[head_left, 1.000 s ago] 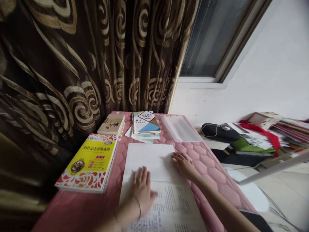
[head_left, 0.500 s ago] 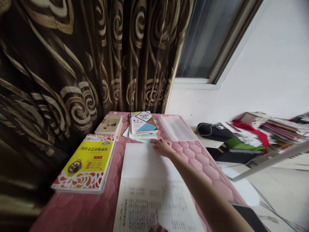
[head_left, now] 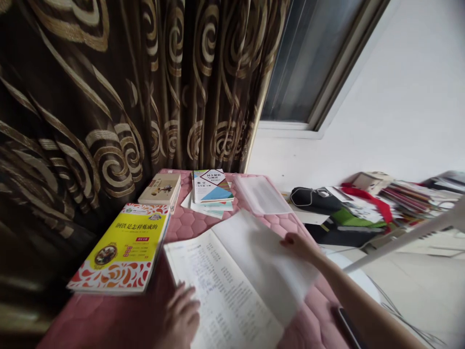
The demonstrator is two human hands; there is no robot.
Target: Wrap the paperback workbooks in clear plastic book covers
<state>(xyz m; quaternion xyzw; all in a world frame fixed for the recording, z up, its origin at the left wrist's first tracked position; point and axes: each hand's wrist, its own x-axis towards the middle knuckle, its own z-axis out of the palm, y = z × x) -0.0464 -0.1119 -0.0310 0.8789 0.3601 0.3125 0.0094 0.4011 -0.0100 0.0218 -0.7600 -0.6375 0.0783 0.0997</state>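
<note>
The right hand (head_left: 298,244) is at the far right edge of the large white sheet (head_left: 261,257). Its fingers are bent and close together at that edge and they seem to grip it, but the thumb is hidden, so the exact grip I cannot tell. The left hand (head_left: 180,317) lies flat with the fingers a little spread, and it presses on the near left part of the printed page (head_left: 214,286). The white sheet and the printed page lie together as one open paper, turned at an angle on the pink quilted counter (head_left: 189,220), between the two hands.

Just to the left of the left hand, and a little farther away, lies a yellow book (head_left: 121,252) with red and white pattern at its lower edge. It touches the corner of the printed page or is very close to it. Beyond the yellow book is a small beige book (head_left: 162,188). Beyond the right hand is a stack of workbooks (head_left: 211,190) with a blue and white cover on top, and beside this stack, on its right, a clear plastic folder (head_left: 262,195). A dark brown curtain (head_left: 109,87) with gold spirals hangs behind the counter. Far to the right of the right hand there is a pile of books and papers (head_left: 395,198), with a black pouch (head_left: 314,198) near it.
</note>
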